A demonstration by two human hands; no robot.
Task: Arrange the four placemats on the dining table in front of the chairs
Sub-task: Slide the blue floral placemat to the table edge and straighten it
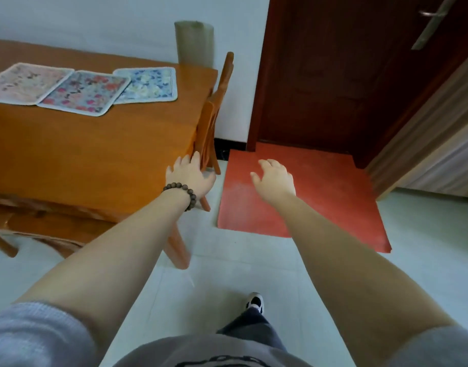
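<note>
Both forearms are reaching forward; my left hand (189,176), fingers spread and holding nothing, is hovering at the tabletop (95,154) corner, and my right hand (274,180), loosely spread and holding nothing, is hanging over the red floor mat (320,202). Three placemats (84,88) are lying overlapped in a row on the far tabletop.

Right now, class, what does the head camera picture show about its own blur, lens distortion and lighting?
Head view: soft overall, the placemats prints smeared; wide-angle bending bows the table edge and the door frame; lighting even and diffuse, without hard shadows under the left hand or right hand.
</note>
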